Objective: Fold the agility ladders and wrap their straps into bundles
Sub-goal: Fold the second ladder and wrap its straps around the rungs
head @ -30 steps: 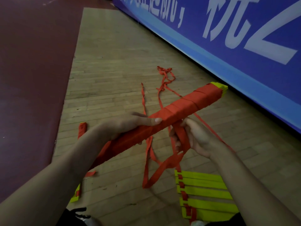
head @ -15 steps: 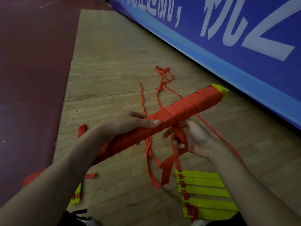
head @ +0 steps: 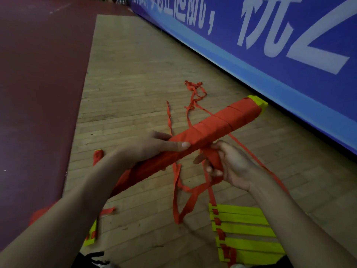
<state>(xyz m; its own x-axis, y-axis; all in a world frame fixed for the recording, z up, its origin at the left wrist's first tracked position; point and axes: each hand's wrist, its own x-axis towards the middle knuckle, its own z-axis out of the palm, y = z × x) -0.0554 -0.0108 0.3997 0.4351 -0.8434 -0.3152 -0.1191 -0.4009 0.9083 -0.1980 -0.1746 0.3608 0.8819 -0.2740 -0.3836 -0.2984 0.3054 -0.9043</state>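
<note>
The ladder bundle (head: 222, 122) is a long flat bar wound in overlapping turns of red woven strap (head: 185, 202), with a yellow plastic end showing at its far tip. The left hand (head: 152, 147) grips it at mid-length, thumb laid straight along the top. Just under the bar, the right hand (head: 229, 165) curls round the strap, whose slack loops onto the plank floor (head: 125, 84). A second ladder (head: 245, 231) with flat yellow rungs lies near the right forearm.

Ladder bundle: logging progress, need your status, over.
Left hand grips the ladder bundle mid-length. Right hand holds the red strap just beneath it, wrapping unfinished. Slack loops down toward the floor; second ladder lies below.
</note>
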